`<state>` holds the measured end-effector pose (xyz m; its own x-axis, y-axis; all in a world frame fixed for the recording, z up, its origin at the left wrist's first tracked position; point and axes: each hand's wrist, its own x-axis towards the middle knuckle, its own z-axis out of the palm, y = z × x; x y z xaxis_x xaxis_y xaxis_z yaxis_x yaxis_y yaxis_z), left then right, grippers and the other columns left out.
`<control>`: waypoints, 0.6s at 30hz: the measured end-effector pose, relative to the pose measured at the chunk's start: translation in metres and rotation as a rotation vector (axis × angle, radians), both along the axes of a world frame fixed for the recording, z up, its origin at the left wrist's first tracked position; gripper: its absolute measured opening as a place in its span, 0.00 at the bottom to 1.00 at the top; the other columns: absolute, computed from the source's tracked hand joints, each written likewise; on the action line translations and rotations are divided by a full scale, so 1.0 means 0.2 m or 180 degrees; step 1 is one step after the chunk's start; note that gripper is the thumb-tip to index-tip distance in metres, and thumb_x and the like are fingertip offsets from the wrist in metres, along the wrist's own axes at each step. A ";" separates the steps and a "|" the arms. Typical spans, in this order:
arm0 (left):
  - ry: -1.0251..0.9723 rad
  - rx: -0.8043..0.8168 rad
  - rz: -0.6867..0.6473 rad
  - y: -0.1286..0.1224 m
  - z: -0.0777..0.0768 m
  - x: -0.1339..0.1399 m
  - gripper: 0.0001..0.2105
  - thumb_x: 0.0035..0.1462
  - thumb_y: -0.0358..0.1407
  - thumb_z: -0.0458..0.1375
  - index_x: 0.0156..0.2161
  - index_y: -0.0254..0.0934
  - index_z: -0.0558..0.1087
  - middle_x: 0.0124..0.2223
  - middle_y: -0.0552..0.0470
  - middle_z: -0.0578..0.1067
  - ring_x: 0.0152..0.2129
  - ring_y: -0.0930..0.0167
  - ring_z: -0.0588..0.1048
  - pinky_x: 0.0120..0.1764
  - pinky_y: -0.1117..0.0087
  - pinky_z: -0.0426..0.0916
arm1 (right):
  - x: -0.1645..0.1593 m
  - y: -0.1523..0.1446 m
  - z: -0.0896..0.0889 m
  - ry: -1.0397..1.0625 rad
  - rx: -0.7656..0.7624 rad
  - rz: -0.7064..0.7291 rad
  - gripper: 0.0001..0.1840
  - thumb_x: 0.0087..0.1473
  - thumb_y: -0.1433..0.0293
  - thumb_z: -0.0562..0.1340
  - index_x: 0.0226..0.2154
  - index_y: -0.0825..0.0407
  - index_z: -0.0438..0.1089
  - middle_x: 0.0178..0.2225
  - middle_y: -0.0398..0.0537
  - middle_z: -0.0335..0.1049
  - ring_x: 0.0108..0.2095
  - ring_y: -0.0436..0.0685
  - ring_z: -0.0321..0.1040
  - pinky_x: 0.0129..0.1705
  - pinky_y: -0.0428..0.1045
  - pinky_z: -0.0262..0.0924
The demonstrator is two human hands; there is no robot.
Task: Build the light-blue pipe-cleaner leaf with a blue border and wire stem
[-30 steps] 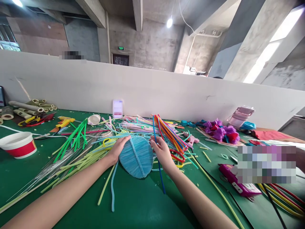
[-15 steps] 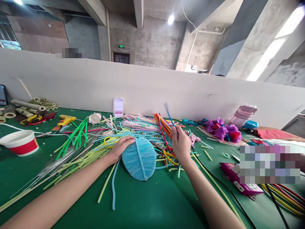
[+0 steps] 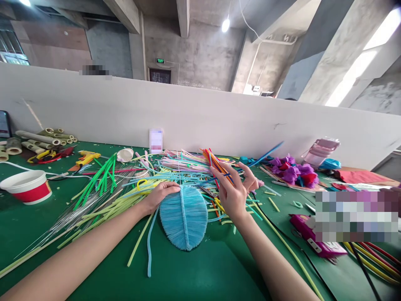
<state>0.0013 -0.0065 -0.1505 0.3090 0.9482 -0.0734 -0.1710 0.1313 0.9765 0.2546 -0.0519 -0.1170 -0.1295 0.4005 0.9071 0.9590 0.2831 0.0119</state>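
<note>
In my left hand [image 3: 162,195], thumb and fingers pinch the top end of a light blue leaf shape [image 3: 183,219] made of pipe cleaners, with a raised midrib. A thin wire stands up from that end. The leaf hangs tip down over the green table. To its right, my right hand [image 3: 234,190] holds a dark blue pipe cleaner [image 3: 266,154] that slants up to the right; some of its fingers are spread, and the exact grip is partly hidden. Behind both hands lie light blue pipe cleaners [image 3: 150,177] and an orange bundle [image 3: 216,161].
Green stems [image 3: 106,175], wires and a yellow glue gun [image 3: 87,158] lie left, near a paper cup [image 3: 26,188] and bamboo tubes [image 3: 46,140]. Purple flowers [image 3: 290,169], a pink bottle [image 3: 321,152] and a magenta box [image 3: 316,234] are right. A white partition [image 3: 200,117] closes the back.
The dark blue pipe cleaner has swung from upright to a slant, and my right fingers have spread. The leaf has turned slightly more upright and sits a little lower.
</note>
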 end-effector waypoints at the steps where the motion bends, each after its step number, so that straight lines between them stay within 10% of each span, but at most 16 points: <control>1: 0.0006 -0.0017 -0.0019 0.00 0.00 0.00 0.14 0.38 0.41 0.72 0.31 0.36 0.80 0.27 0.53 0.76 0.24 0.69 0.72 0.31 0.68 0.64 | 0.00 0.00 0.00 -0.0012 0.0025 -0.0029 0.27 0.62 0.75 0.56 0.55 0.29 0.72 0.60 0.37 0.69 0.66 0.70 0.47 0.60 0.65 0.45; 18: 0.0029 0.0094 -0.0223 0.01 -0.02 -0.01 0.15 0.41 0.42 0.73 0.34 0.37 0.81 0.31 0.52 0.78 0.27 0.69 0.74 0.34 0.70 0.65 | -0.02 0.11 -0.15 0.0138 -0.0881 -0.0138 0.24 0.63 0.73 0.54 0.55 0.34 0.73 0.62 0.45 0.64 0.66 0.73 0.41 0.59 0.70 0.49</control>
